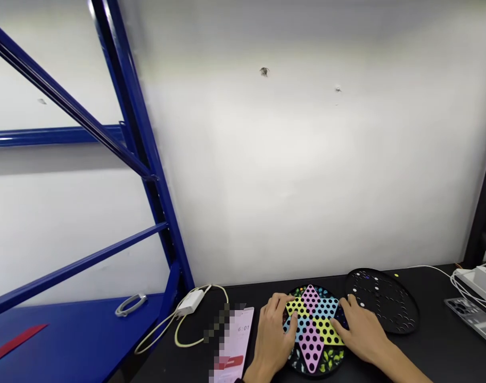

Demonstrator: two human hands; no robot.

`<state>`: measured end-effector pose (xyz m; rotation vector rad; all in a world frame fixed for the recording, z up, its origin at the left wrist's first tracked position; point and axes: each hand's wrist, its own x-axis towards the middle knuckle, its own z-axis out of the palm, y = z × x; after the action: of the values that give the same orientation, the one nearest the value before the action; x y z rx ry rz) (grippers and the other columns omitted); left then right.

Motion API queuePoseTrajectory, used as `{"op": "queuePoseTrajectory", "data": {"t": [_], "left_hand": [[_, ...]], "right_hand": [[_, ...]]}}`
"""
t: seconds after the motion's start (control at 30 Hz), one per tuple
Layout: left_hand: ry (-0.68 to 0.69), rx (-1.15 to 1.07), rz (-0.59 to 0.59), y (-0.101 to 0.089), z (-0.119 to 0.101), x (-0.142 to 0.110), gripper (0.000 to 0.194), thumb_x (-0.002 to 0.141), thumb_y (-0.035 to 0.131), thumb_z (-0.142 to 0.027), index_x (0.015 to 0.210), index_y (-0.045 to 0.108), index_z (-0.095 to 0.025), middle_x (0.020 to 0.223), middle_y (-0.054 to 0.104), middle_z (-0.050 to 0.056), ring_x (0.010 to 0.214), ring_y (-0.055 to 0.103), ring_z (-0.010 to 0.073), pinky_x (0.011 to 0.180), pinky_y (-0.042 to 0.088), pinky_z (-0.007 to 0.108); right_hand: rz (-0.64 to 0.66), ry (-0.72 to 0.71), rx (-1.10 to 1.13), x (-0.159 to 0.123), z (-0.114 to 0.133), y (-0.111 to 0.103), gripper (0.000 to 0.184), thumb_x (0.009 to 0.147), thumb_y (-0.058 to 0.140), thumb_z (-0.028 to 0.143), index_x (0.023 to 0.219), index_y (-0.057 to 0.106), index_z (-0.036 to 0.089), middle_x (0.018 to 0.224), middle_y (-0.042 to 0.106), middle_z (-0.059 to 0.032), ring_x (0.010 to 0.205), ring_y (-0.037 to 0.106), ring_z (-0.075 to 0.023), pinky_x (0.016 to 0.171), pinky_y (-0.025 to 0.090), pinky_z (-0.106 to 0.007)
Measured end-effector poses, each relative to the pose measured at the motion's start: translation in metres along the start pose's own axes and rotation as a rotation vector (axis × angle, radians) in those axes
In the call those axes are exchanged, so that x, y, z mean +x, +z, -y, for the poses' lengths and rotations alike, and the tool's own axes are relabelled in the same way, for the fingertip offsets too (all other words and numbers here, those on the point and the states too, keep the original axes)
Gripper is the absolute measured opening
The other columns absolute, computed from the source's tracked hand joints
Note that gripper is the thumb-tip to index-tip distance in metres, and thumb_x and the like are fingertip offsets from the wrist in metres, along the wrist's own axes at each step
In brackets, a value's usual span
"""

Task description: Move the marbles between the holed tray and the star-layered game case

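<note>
A star-shaped Chinese checkers board (311, 324), pink, yellow and light blue with rows of dark holes, lies over a round black tray (294, 364). Small coloured pieces (331, 361) show in the tray around the star, green and yellow ones at the lower right. My left hand (271, 331) holds the star's left side, its thumb and fingers at the edge. On the opposite side, my right hand (360, 325) grips the star's right edge between thumb and fingers. Both palms hide part of the tray's rim. Right of it lies a round black perforated disc (390, 303), partly behind my right hand.
Left of the tray are a phone (235, 340) and a white adapter (190, 302) with a looped cable. At right, another phone (472, 319) lies near a white power strip (472, 279). A blue metal rack (155, 175) stands left, holding a coiled cable (130, 305) and a red strip (15, 343).
</note>
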<state>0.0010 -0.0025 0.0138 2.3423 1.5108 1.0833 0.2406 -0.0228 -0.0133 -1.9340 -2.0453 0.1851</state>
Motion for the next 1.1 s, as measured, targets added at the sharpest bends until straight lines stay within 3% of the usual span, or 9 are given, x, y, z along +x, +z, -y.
{"op": "queuePoseTrajectory", "data": {"t": [0.13, 0.27, 0.5, 0.77, 1.1], "left_hand": [[0.002, -0.02, 0.03, 0.0, 0.002, -0.001, 0.027, 0.095, 0.044, -0.031, 0.114, 0.061, -0.024, 0.112, 0.063, 0.007, 0.105, 0.06, 0.0256, 0.091, 0.048, 0.041], [-0.006, -0.033, 0.038, 0.0, 0.003, -0.001, 0.028, 0.096, 0.042, -0.033, 0.114, 0.061, -0.025, 0.111, 0.063, 0.007, 0.104, 0.061, 0.0256, 0.091, 0.048, 0.041], [0.027, -0.013, 0.013, 0.0, 0.004, 0.002, 0.029, 0.096, 0.042, -0.031, 0.114, 0.064, -0.025, 0.108, 0.066, 0.005, 0.101, 0.063, 0.0235, 0.09, 0.048, 0.039], [0.021, -0.014, 0.031, 0.001, 0.007, 0.003, 0.028, 0.096, 0.041, -0.032, 0.108, 0.064, -0.024, 0.107, 0.066, 0.005, 0.102, 0.063, 0.0232, 0.09, 0.048, 0.039], [0.02, -0.013, 0.024, 0.001, 0.01, 0.003, 0.024, 0.096, 0.042, -0.033, 0.101, 0.064, -0.025, 0.104, 0.067, 0.003, 0.099, 0.063, 0.0224, 0.089, 0.048, 0.038]], "right_hand": [[0.005, 0.022, -0.133, 0.009, 0.012, 0.013, 0.048, 0.098, 0.03, 0.046, 0.115, 0.06, 0.013, 0.119, 0.062, -0.0205, 0.079, 0.069, -0.026, 0.069, 0.048, -0.035], [-0.038, 0.031, -0.152, 0.009, 0.013, 0.021, 0.045, 0.098, 0.03, 0.043, 0.117, 0.061, 0.015, 0.117, 0.063, -0.0187, 0.073, 0.069, -0.0242, 0.065, 0.047, -0.035], [0.0, -0.023, -0.167, 0.007, 0.016, 0.015, 0.038, 0.099, 0.031, 0.026, 0.105, 0.067, 0.017, 0.107, 0.067, -0.015, 0.078, 0.07, -0.024, 0.068, 0.045, -0.032], [-0.009, 0.085, -0.044, 0.003, 0.018, 0.005, 0.04, 0.096, 0.036, 0.028, 0.083, 0.073, 0.019, 0.09, 0.071, -0.0089, 0.076, 0.068, -0.0223, 0.066, 0.042, -0.03], [-0.018, 0.09, -0.055, 0.011, 0.015, 0.007, 0.037, 0.091, 0.043, 0.029, 0.072, 0.072, 0.018, 0.084, 0.074, -0.0114, 0.076, 0.069, -0.0248, 0.066, 0.041, -0.03]]}}
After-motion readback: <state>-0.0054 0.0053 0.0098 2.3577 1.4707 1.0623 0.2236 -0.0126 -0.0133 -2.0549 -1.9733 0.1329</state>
